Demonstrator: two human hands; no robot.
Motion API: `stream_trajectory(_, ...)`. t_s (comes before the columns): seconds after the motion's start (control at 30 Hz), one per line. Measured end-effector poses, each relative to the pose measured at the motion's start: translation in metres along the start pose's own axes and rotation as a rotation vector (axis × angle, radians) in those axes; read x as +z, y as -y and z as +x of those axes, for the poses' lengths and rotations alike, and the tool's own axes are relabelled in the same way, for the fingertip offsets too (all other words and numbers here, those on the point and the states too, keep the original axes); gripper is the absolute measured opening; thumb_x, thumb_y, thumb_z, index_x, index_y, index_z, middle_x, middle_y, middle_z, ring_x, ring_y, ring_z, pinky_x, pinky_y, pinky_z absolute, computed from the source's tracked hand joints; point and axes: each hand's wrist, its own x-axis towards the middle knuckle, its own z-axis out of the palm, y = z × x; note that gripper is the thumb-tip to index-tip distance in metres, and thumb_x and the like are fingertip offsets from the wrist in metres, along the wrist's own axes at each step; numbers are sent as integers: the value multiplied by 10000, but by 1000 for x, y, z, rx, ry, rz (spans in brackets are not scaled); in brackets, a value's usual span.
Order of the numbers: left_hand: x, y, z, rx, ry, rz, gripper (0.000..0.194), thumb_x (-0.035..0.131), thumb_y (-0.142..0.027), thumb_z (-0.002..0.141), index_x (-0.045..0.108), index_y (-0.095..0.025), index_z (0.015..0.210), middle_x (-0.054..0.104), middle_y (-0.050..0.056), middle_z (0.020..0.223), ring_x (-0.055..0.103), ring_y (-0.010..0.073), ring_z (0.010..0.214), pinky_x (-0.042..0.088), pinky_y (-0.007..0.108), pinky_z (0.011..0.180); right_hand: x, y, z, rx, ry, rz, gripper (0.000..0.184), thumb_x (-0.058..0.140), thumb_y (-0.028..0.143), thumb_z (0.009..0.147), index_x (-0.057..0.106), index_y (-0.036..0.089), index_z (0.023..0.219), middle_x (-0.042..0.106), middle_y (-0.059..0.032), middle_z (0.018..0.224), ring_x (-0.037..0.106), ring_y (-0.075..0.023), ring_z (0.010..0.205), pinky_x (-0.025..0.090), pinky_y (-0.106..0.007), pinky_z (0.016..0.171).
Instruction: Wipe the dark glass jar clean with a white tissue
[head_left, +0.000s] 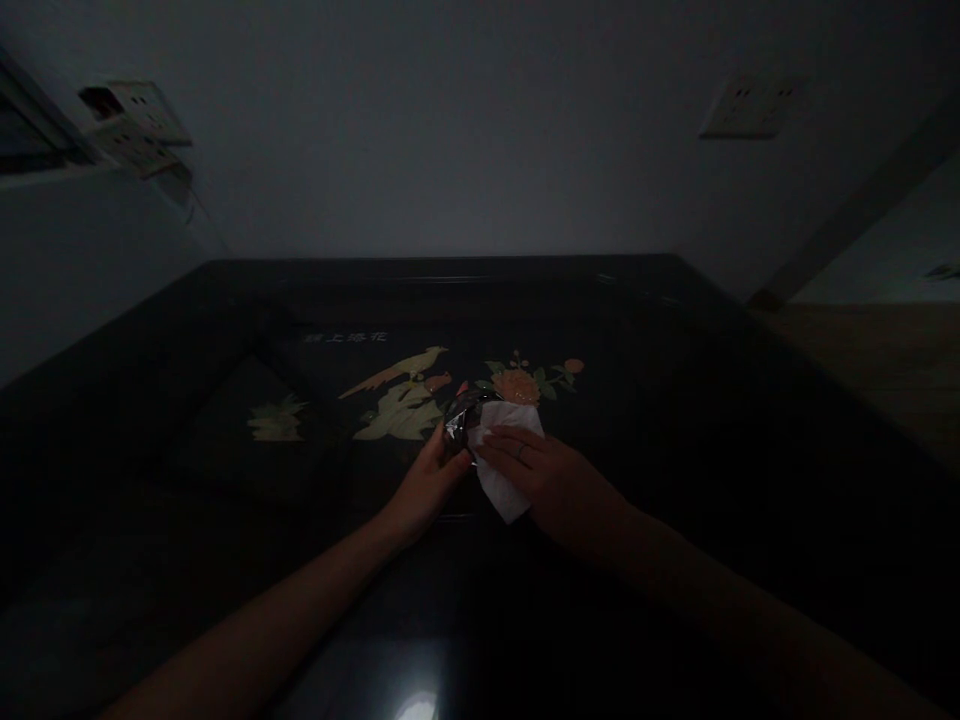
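In the dim head view, my left hand (435, 476) is closed around a small, shiny, rounded object (457, 424), its thumb on the near side. Bright reflections play over that object; whether it is glass or metal I cannot tell. A white tissue (504, 492) lies under the fingers of my right hand (536, 465), which wears a ring and presses the tissue against the object's right side. Part of the object is covered by the tissue and fingers. Both hands are over the middle of a dark, glossy table (375, 620).
A bird picture (401, 390) and a flower picture (517, 385) decorate the tabletop behind my hands. Beyond the table's far edge rises a pale wall (450, 150) with sockets (150, 112) at left and another socket plate (746, 108) at right. Wooden flooring (885, 360) shows at right.
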Motion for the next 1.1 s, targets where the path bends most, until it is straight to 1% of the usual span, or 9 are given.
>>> stream_trajectory(0.07,1,-2,0,4,3,5,757,747,-376,718,414,-280,1391,616,74,1247,492,261,1235,362,356,1048,5,4,-1,48,-15,151,578,387,-18,801,439,104,1363,536,-144,1357,484,-220,1262,452,-414,1028)
stream_trajectory(0.17,2,-4,0,17,12,56,802,748,-354,721,359,-296,1420,556,71,1328,474,256,1255,359,342,1053,12,9,-3,117,-77,355,590,396,6,787,426,114,1367,548,-149,1341,503,-214,1243,452,-429,1027)
stream_trajectory(0.3,3,-7,-2,5,16,94,811,738,-331,737,324,-306,1434,530,60,1355,452,247,1273,333,344,1076,16,12,-2,149,-153,429,518,426,44,802,475,106,1314,583,-160,1291,532,-226,1204,460,-433,1013)
stream_trajectory(0.47,8,-8,-3,-31,18,-34,738,735,-404,728,406,-313,1382,590,70,1267,522,257,1192,400,359,1013,10,7,1,92,-53,281,531,423,6,782,483,85,1304,591,-149,1267,527,-215,1190,461,-394,1014)
stream_trajectory(0.63,7,-4,-2,-59,-21,-85,628,724,-460,723,532,-228,1273,638,85,1149,587,225,1052,461,315,896,4,-3,3,-11,44,-50,440,429,11,854,531,120,1268,611,-147,1251,542,-231,1195,530,-387,911)
stream_trajectory(0.73,1,1,-1,-48,-26,-85,508,698,-449,754,592,-195,1181,661,75,1062,606,195,968,482,271,793,0,-9,2,-102,34,-229,338,474,66,887,578,123,1204,621,-143,1247,529,-255,1215,525,-407,896)
stream_trajectory(0.83,-1,4,1,-38,-4,-89,461,692,-450,759,614,-181,1125,664,79,1034,611,195,932,491,277,753,-2,-12,0,-154,12,-320,288,478,107,907,599,132,1167,625,-123,1251,525,-259,1219,500,-431,921)
stream_trajectory(0.97,5,-1,0,-52,13,-91,476,690,-460,756,610,-199,1146,654,88,1093,601,207,958,494,300,772,-2,-11,-1,-141,15,-365,284,463,104,910,620,137,1145,641,-124,1229,524,-263,1219,485,-464,948)
stream_trajectory(1.1,9,-6,-2,-82,-11,-88,470,727,-446,721,634,-214,1119,649,78,1131,581,214,1019,484,296,813,1,-6,0,-52,35,-324,323,460,79,894,604,109,1182,628,-149,1243,534,-274,1211,548,-416,861)
